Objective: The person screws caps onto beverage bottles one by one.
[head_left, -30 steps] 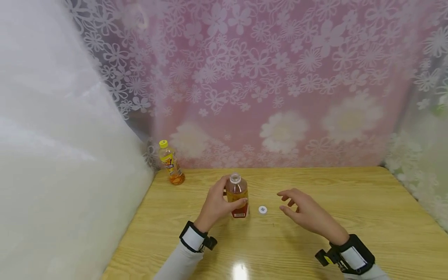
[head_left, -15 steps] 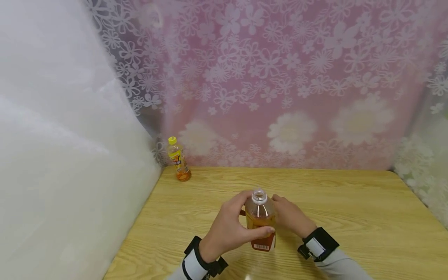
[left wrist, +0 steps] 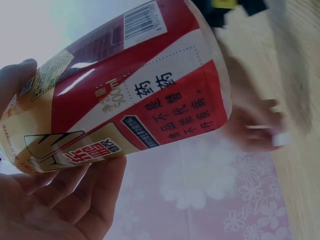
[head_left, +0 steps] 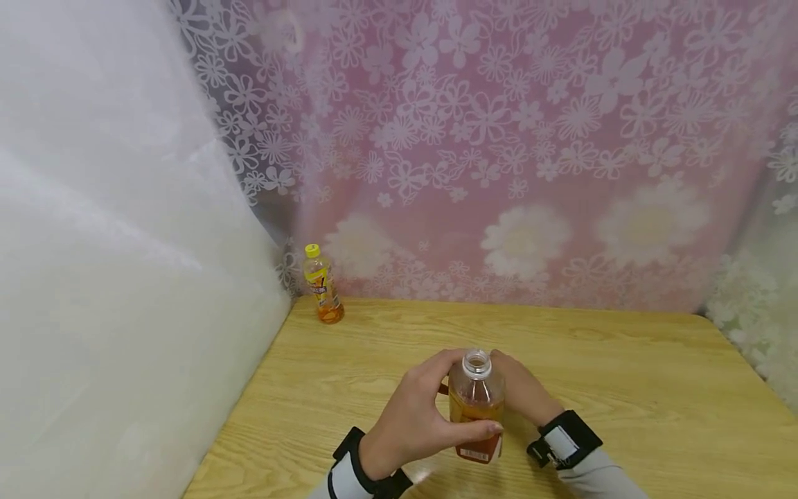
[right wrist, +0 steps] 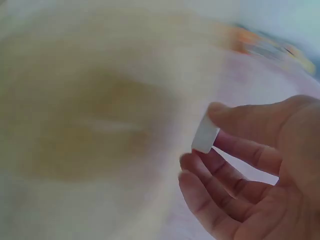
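Note:
My left hand (head_left: pixel 430 412) grips an uncapped clear bottle (head_left: pixel 476 402) with a red and gold label and amber liquid inside. Fingers lie behind it and the thumb crosses its front; the left wrist view shows the bottle's label (left wrist: pixel 115 90) close up. Behind the bottle in the head view is my right hand (head_left: pixel 524 388), its fingertips hidden there. The right wrist view shows that hand pinching a white bottle cap (right wrist: pixel 205 134) between thumb and fingers. The cap is apart from the bottle's open mouth (head_left: pixel 476 362).
A second bottle (head_left: pixel 324 287) with a yellow cap and a little orange liquid stands at the table's far left corner. The wooden table (head_left: pixel 623 374) ends at a pink flowered curtain (head_left: pixel 436 173). A white sheet (head_left: pixel 125 277) hangs along the left side.
The left hand has brought the bottle nearer and to the right, up off the table. The right hand has moved left behind it and picked up the white cap from the table.

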Demonstrator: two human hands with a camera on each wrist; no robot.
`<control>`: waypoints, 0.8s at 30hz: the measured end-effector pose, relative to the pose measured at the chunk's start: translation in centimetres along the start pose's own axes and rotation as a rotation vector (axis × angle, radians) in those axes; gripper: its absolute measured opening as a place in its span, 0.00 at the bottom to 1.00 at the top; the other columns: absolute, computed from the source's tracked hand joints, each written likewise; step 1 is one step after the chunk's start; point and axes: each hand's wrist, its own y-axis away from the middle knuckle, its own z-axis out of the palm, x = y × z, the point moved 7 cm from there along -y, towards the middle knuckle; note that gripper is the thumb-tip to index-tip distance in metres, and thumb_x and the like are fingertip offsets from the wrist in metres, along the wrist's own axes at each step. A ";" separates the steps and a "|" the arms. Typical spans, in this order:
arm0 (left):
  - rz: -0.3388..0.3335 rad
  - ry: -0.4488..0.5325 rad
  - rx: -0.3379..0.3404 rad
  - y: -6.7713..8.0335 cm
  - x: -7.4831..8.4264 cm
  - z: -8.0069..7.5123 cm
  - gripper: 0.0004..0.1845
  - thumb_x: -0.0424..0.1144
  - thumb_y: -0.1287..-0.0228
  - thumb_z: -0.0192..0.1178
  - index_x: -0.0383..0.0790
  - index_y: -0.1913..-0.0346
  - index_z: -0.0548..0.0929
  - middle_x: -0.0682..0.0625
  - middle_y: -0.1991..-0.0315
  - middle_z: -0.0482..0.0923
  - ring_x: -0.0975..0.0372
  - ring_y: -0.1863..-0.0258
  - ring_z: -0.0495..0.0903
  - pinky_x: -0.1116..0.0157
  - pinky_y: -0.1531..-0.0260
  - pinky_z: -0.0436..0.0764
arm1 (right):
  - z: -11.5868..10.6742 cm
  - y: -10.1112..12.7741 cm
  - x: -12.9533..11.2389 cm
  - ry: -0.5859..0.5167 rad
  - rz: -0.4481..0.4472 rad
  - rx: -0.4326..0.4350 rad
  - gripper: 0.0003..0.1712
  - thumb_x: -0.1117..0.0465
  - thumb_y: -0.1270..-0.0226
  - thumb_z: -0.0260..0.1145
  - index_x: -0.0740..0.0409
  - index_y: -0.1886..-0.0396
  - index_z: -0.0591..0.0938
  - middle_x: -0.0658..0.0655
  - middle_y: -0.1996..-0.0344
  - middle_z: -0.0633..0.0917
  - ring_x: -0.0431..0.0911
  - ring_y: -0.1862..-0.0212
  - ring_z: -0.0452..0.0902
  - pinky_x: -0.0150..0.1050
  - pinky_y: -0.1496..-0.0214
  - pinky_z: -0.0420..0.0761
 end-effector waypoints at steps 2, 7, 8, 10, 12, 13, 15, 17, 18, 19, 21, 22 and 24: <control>-0.005 -0.010 -0.004 0.1 -0.4 0.2 0.39 0.56 0.43 0.75 0.64 0.30 0.69 0.63 0.39 0.76 0.70 0.48 0.80 0.71 0.61 0.83 | -2.1 0.0 -0.5 -0.003 0.014 -0.007 0.08 0.61 0.30 0.68 0.51 0.52 0.85 0.48 0.62 0.82 0.42 0.61 0.77 0.40 0.60 0.81; -0.008 -0.045 0.012 0.0 -1.6 0.3 0.38 0.56 0.42 0.75 0.61 0.30 0.69 0.61 0.41 0.78 0.70 0.50 0.81 0.72 0.62 0.82 | -10.0 0.3 -4.8 -0.057 -0.017 0.057 0.15 0.58 0.24 0.65 0.52 0.41 0.82 0.49 0.54 0.83 0.42 0.57 0.79 0.40 0.57 0.82; -0.014 -0.039 0.013 -0.1 -1.9 0.3 0.39 0.56 0.43 0.75 0.61 0.30 0.69 0.62 0.42 0.78 0.70 0.50 0.81 0.72 0.62 0.82 | -11.5 0.4 -6.0 -0.058 -0.046 0.081 0.17 0.58 0.24 0.65 0.50 0.39 0.82 0.48 0.54 0.82 0.41 0.57 0.79 0.40 0.57 0.82; -0.013 -0.037 0.014 -0.2 -2.4 0.4 0.39 0.56 0.43 0.75 0.61 0.30 0.69 0.61 0.42 0.78 0.70 0.51 0.81 0.72 0.62 0.83 | -14.0 0.7 -8.6 -0.049 -0.124 0.122 0.18 0.59 0.25 0.65 0.47 0.38 0.82 0.45 0.54 0.82 0.39 0.58 0.79 0.39 0.58 0.82; -0.017 -0.030 0.011 -0.2 -2.8 0.4 0.39 0.56 0.43 0.75 0.61 0.30 0.69 0.61 0.43 0.78 0.70 0.51 0.81 0.72 0.61 0.83 | -15.8 0.9 -11.1 -0.037 -0.218 0.147 0.19 0.62 0.26 0.66 0.44 0.39 0.82 0.43 0.53 0.81 0.37 0.59 0.79 0.37 0.59 0.82; -0.016 -0.032 0.008 -0.3 -2.9 0.5 0.39 0.56 0.43 0.74 0.61 0.30 0.69 0.61 0.43 0.78 0.71 0.51 0.81 0.73 0.61 0.83 | -16.4 0.9 -12.2 -0.027 -0.262 0.154 0.20 0.63 0.28 0.67 0.43 0.39 0.83 0.42 0.53 0.81 0.35 0.60 0.78 0.36 0.60 0.81; -0.002 -0.045 0.004 -0.4 -2.9 0.6 0.38 0.56 0.41 0.74 0.59 0.30 0.69 0.60 0.44 0.79 0.71 0.51 0.81 0.74 0.61 0.83 | -17.1 1.0 -14.0 -0.014 -0.346 0.144 0.22 0.66 0.29 0.68 0.42 0.40 0.83 0.42 0.51 0.81 0.34 0.60 0.76 0.33 0.62 0.80; 0.005 -0.056 -0.001 -0.5 -2.9 0.7 0.38 0.56 0.41 0.73 0.58 0.30 0.69 0.59 0.44 0.79 0.71 0.51 0.81 0.74 0.61 0.82 | -17.1 1.1 -15.2 -0.010 -0.405 0.111 0.22 0.67 0.30 0.69 0.43 0.41 0.83 0.42 0.50 0.81 0.33 0.59 0.75 0.33 0.62 0.79; 0.010 -0.066 -0.001 -0.5 -2.8 0.7 0.38 0.56 0.41 0.73 0.57 0.30 0.69 0.59 0.44 0.79 0.71 0.52 0.81 0.75 0.61 0.82 | -16.9 1.1 -15.6 -0.009 -0.425 0.089 0.22 0.67 0.30 0.69 0.44 0.41 0.83 0.42 0.50 0.81 0.34 0.58 0.75 0.33 0.61 0.78; 0.011 -0.070 -0.001 -0.5 -2.8 0.7 0.38 0.56 0.41 0.73 0.57 0.30 0.69 0.59 0.44 0.79 0.71 0.52 0.81 0.75 0.61 0.82 | -16.6 1.2 -15.8 -0.007 -0.436 0.065 0.21 0.67 0.30 0.69 0.44 0.41 0.83 0.42 0.50 0.80 0.34 0.57 0.75 0.33 0.60 0.78; 0.008 -0.072 0.001 -0.6 -2.8 0.8 0.38 0.56 0.41 0.73 0.57 0.30 0.69 0.59 0.44 0.79 0.71 0.52 0.81 0.75 0.61 0.82 | -16.0 1.2 -15.9 -0.010 -0.440 0.023 0.20 0.66 0.30 0.69 0.45 0.42 0.83 0.42 0.50 0.81 0.34 0.55 0.77 0.33 0.57 0.80; 0.006 -0.076 0.003 -0.6 -2.8 0.8 0.38 0.56 0.41 0.73 0.57 0.29 0.69 0.59 0.44 0.79 0.71 0.52 0.81 0.75 0.61 0.82 | -15.7 1.2 -15.8 -0.008 -0.436 0.009 0.20 0.66 0.30 0.69 0.45 0.42 0.83 0.41 0.50 0.80 0.34 0.53 0.77 0.34 0.56 0.80; 0.003 -0.084 0.009 -0.6 -2.8 0.8 0.39 0.57 0.41 0.73 0.56 0.29 0.69 0.59 0.43 0.79 0.71 0.51 0.81 0.75 0.61 0.81 | -15.2 1.3 -15.5 -0.011 -0.417 -0.006 0.20 0.66 0.31 0.69 0.45 0.43 0.83 0.41 0.51 0.80 0.34 0.52 0.77 0.35 0.55 0.80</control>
